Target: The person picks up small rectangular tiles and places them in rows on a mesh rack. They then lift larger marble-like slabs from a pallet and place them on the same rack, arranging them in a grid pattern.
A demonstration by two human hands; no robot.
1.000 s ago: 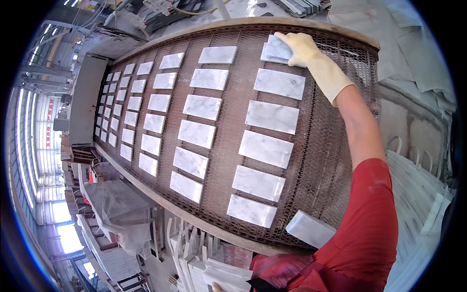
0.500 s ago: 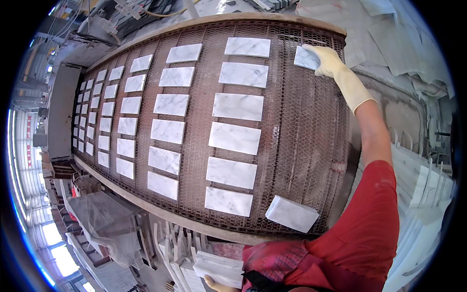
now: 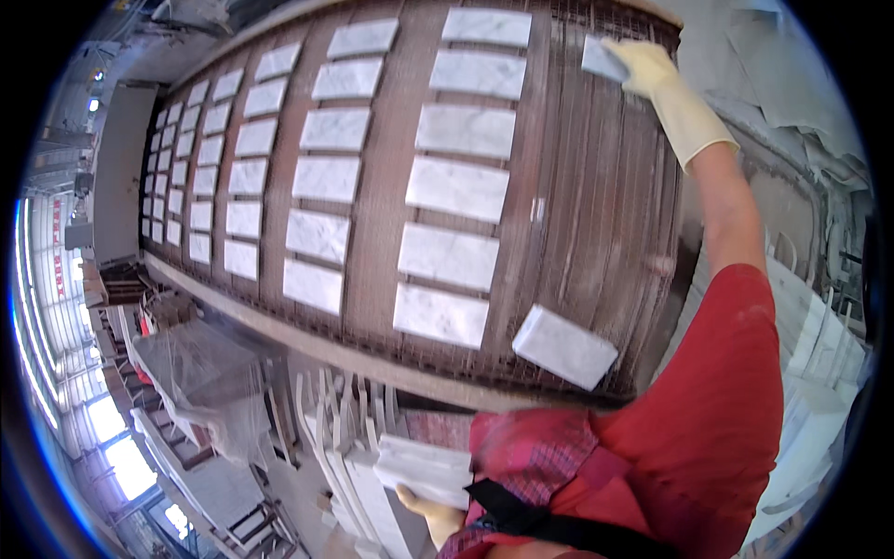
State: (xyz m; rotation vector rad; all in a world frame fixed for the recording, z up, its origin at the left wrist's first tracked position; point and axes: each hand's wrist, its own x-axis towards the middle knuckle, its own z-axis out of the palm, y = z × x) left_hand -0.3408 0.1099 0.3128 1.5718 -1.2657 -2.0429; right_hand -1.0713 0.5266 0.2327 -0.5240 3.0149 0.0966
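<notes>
My right hand (image 3: 649,69), in a cream rubber glove, is at the far right end of the mesh conveyor belt (image 3: 582,205). Its fingers and thumb close round the right end of a white marble tile (image 3: 601,58) that lies on or just over the mesh. Low in the picture, my left hand (image 3: 430,511), gloved alike, grips a stack of marble tiles (image 3: 424,469) against my body. Part of that hand is hidden by the stack. A small pile of tiles (image 3: 565,347) rests askew at the belt's near right corner.
Several columns of grey-veined tiles (image 3: 466,129) run leftward along the belt, which has raised side rails (image 3: 372,368). A grey machine housing (image 3: 116,177) stands at its far left end. Upright stone slabs (image 3: 349,466) and a plastic-covered pile (image 3: 200,377) are below the near rail.
The belt and its tiles sit higher in the picture as the view has tilted. My right hand still has the single tile, my left hand still the stack.
</notes>
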